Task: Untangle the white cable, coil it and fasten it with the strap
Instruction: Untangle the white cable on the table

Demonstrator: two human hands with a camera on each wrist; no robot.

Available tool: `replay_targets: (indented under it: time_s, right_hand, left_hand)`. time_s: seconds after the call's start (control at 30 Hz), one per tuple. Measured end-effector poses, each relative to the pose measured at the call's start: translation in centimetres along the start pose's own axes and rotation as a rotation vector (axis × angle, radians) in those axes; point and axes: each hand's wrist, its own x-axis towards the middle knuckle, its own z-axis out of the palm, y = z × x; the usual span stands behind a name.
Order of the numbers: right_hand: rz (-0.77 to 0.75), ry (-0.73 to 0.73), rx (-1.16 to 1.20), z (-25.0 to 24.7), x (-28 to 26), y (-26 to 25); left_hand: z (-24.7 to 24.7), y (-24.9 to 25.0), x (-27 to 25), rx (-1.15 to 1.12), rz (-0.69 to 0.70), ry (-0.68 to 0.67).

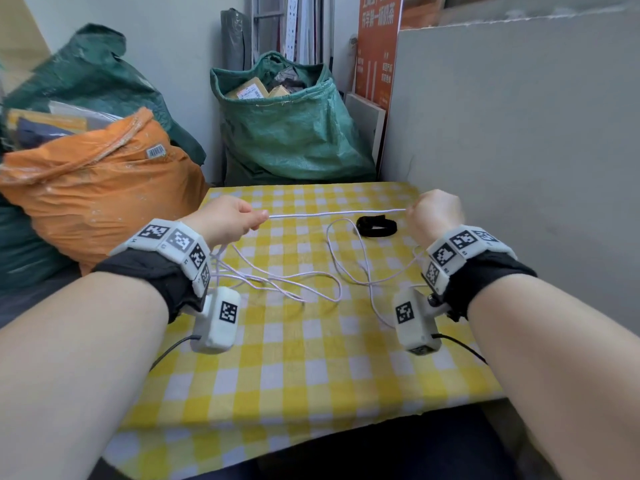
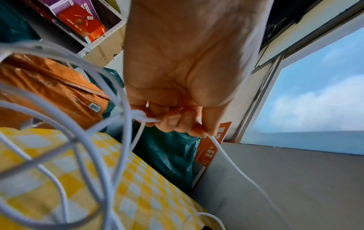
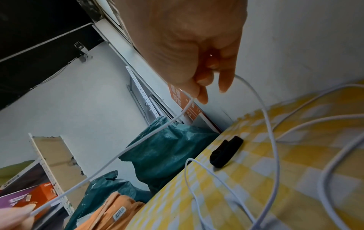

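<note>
**Across the centre of the frame: one cable span held taut for untangling**

In the middle of the head view, the left hand (image 1: 230, 216) and the right hand (image 1: 434, 214) each pinch the white cable (image 1: 336, 214) and hold one span straight above the table (image 1: 311, 368). Tension in this span likely serves to expose crossings in the slack that remains.

- Left hand: fingers clenched on the cable. In the left wrist view, several loops gather just beside the fingers (image 2: 177, 119), suggesting collected turns or an unresolved knot; which one cannot be told.
- Right hand: thumb and forefinger grasp the cable; a free length drops from it to the cloth.
- Slack: loose, crossing loops lie at lower centre, between the wrists.
- Strap (image 1: 376, 226): black, lying on the table below the taut span, near the right hand, untouched; placed within reach for the final fastening
</note>
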Motion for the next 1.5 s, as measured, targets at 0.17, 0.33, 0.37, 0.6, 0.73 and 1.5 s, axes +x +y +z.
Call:
replay_targets:
  time_s: [0.17, 0.33, 0.37, 0.6, 0.73, 1.5]
  right_hand:
    - [-0.055, -0.112, -0.061, -0.5, -1.4, -1.7]
    - [-0.476, -0.171, 0.286, 0.2, -3.9, -6.0]
    - [-0.55, -0.188, 0.322, 0.2, -4.5, -6.7]
    - [-0.505, -0.055, 0.317, 0.3, -3.5, -6.2]
    - [-0.292, 0.069, 0.192, 0.1, -1.9, -3.9]
    - [-0.527, -0.481, 0.363, 0.9, -5.8, -7.9]
  left_hand:
    - [0.7, 2.2, -0.6, -0.25, 0.11, -0.1]
    - [1.8, 5.1, -1.1, -0.252, 0.221, -0.172]
    - [2.0, 5.4, -1.2, -0.259, 0.231, -0.186]
    - [1.6, 4.2, -0.9, -0.173, 0.205, -0.204]
    - [0.8, 2.1, -0.6, 0.143, 0.145, -0.195]
    - [2.0, 4.8, -1.6, 0.008, 0.224, -0.236]
